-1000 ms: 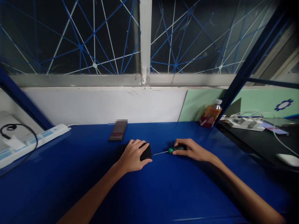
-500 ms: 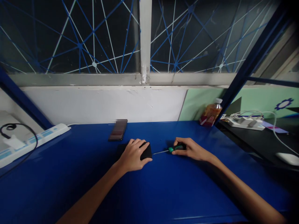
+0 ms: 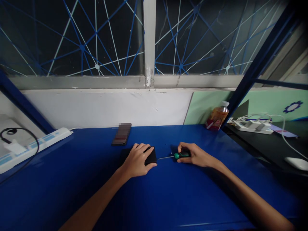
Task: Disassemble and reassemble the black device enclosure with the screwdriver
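A flat black box-like object (image 3: 151, 156) lies on the blue table (image 3: 163, 195). My left hand (image 3: 139, 160) is closed over it, fingers across its top and thumb along the near side; much of the object is hidden beneath the hand. In my right hand (image 3: 196, 154) is a screwdriver (image 3: 182, 154) with a green and black handle, gripped between thumb and fingers. Its thin shaft points left, the tip at or very near the black object's right side; I cannot tell if they touch. A tiny dark bit lies on the table just behind the screwdriver.
Behind my left hand lies a dark phone (image 3: 122, 134). A white power strip (image 3: 48, 144) runs along the left edge, with a black cable. At the back right stands a drink bottle (image 3: 217, 116). Beyond a blue frame post are another power strip (image 3: 252, 126) and a white mouse (image 3: 295, 163).
My right hand's grip on the screwdriver has loosened and shifted slightly, and the handle has turned a little. The left hand and the black object stay where they were.
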A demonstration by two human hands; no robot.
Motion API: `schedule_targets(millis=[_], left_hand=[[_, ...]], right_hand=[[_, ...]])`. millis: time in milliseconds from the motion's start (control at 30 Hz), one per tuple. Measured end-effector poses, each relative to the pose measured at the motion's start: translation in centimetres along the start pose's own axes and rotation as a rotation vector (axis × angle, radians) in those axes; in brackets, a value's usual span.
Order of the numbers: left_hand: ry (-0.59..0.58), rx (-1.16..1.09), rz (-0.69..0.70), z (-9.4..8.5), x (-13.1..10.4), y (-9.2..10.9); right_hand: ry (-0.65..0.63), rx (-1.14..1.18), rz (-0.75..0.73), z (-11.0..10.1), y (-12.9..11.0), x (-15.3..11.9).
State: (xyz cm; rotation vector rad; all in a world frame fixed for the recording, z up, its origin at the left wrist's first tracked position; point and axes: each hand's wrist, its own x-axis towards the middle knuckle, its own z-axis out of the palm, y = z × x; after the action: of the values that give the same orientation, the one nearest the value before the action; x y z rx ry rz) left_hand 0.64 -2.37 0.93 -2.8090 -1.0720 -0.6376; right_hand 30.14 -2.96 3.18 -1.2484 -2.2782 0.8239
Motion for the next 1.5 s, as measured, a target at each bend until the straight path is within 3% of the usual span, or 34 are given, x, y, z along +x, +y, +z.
schedule_targets(millis=[167, 500, 767, 1067, 1300, 1500], left_hand=[[0.015, -0.023, -0.003, 0.2, -0.1, 0.0], [0.004, 0.001, -0.009, 0.0, -0.1, 0.1], [0.001, 0.008, -0.006, 0.0, 0.0, 0.2], [0.0, 0.038, -0.004, 0.0, -0.1, 0.3], [-0.019, 0.055, -0.009, 0.2, -0.2, 0.3], [-0.018, 0.054, -0.008, 0.2, -0.1, 0.3]], right_hand=[[0.028, -0.064, -0.025, -0.2, 0.4, 0.1], [-0.06, -0.044, -0.051, 0.0, -0.2, 0.2], [0.05, -0.06, 0.009, 0.4, -0.3, 0.0], [0.017, -0.115, -0.059, 0.2, 0.0, -0.1], [-0.041, -0.232, -0.175, -0.2, -0.9, -0.2], [-0.046, -0.283, -0.173, 0.0, -1.7, -0.2]])
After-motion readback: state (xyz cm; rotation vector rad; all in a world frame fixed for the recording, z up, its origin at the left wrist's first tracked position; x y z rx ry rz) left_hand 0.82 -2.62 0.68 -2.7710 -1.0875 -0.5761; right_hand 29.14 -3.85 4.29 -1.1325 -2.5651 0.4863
